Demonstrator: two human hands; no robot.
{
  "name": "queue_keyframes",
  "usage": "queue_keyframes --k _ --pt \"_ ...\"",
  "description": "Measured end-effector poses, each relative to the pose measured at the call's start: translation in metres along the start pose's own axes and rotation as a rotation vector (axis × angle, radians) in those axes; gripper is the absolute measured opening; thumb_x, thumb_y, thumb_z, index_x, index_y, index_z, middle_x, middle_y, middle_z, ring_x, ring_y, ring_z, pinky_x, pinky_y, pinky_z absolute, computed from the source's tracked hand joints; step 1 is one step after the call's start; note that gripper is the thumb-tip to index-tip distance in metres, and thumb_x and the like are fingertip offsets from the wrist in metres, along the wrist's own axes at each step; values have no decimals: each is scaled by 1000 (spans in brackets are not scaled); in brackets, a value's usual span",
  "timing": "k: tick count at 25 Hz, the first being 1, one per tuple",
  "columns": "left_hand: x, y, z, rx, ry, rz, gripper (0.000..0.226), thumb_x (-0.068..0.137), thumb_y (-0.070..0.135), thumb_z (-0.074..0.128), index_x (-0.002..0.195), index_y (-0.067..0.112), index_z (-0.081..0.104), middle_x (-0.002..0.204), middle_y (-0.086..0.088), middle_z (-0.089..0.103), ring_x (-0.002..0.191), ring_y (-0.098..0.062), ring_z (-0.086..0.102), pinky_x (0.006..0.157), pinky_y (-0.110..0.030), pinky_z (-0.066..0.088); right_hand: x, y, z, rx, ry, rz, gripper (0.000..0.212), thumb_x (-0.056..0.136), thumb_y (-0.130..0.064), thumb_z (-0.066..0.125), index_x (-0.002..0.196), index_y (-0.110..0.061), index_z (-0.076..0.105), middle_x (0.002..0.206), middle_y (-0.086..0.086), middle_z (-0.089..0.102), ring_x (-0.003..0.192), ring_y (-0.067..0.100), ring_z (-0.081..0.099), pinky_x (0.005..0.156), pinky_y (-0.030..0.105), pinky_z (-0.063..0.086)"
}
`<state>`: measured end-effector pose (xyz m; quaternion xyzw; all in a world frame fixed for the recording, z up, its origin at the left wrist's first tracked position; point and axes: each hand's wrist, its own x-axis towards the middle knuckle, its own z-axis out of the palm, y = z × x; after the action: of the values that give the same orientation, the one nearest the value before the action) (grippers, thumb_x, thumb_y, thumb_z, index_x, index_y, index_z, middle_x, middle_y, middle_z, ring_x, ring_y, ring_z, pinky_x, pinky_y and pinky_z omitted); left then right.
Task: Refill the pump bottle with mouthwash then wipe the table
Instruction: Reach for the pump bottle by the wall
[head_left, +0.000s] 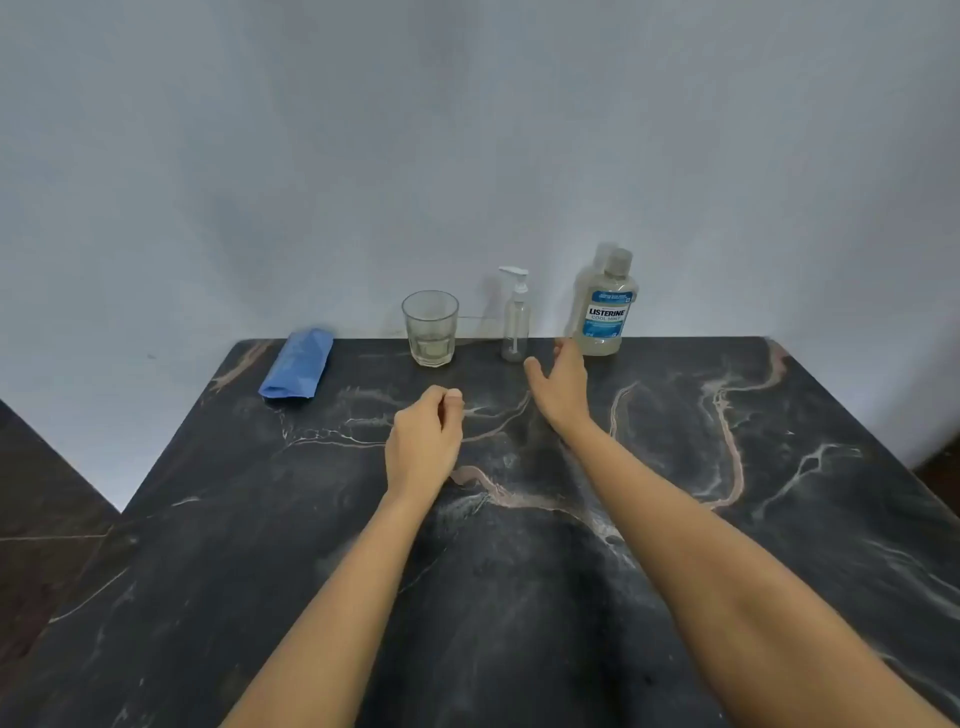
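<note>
Two bare forearms enter from the lower edge and extend over the table (779, 467); their elbows are cut off by the frame.

The left hand (423, 441) is over the table centre, fingers curled toward the palm, thumb against the forefinger, holding nothing. The right hand (558, 389) is spread wide, thumb apart from the fingers, holding nothing. Its fingertips lie just beside the base of the mouthwash bottle (605, 306); contact cannot be confirmed.

Four items stand in a row along the far edge, against the wall (467, 130):
- Cloth (297, 364): blue, soft, folded into an oblong, far left.
- Glass (430, 327): clear faceted tumbler, upright. Whether it holds liquid is hard to make out.
- Pump bottle (515, 322): slim clear plastic cylinder, white pump head, dip tube visible inside, upright between the glass and the mouthwash bottle.
- Mouthwash bottle: clear plastic, broad shoulders, pale liquid inside, blue label reading LISTERINE COOL MINT, cap fitted. Its upper part shows a blurred double outline.

The table is a glossy black stone-look slab with white and pinkish veins. The wall is plain, matt, pale grey-blue. Dark floor (47, 519) tiles show at left, and a reddish-brown strip at the right edge. The near table edge is out of frame.
</note>
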<state>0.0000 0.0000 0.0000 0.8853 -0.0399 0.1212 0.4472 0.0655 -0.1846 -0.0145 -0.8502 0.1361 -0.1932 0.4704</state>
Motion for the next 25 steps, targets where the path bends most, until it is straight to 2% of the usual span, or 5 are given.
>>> queue_keyframes --k 3,8,15,20,25 --pt "5 -9 -2 16 20 1 28 100 40 42 92 23 63 78 5 71 66 -11 64 62 -35 54 22 -7 7 -7 -12 27 63 90 -22 62 141 -3 31 142 16 41 128 28 42 103 32 36" --pt "20 -24 -1 12 27 4 29 100 41 43 92 23 64 73 6 69 69 -8 64 62 -33 54 53 -6 29 52 -34 56 71 83 -22 72 139 -5 32 137 14 46 125 28 46 94 27 37" --pt "11 -35 10 -41 9 -32 29 99 40 44 90 22 65 73 5 69 68 -9 65 64 -36 54 69 -1 41 66 -30 67 47 85 -18 68 126 -8 46 123 16 55 105 25 58 80 25 45" --pt "-2 -32 1 -64 6 -50 28 99 37 46 89 21 66 75 10 69 70 -4 65 66 -35 55 28 -14 18 131 -64 -18 41 84 -26 67 119 -12 50 106 7 61 95 18 60 81 26 49" --pt "-28 -26 -10 -109 10 -77 25 98 35 47 89 22 67 78 11 70 74 -6 66 72 -35 55 -49 -23 -20 98 -143 -181 40 81 -35 67 115 -17 54 97 -9 61 85 -1 59 70 7 44"
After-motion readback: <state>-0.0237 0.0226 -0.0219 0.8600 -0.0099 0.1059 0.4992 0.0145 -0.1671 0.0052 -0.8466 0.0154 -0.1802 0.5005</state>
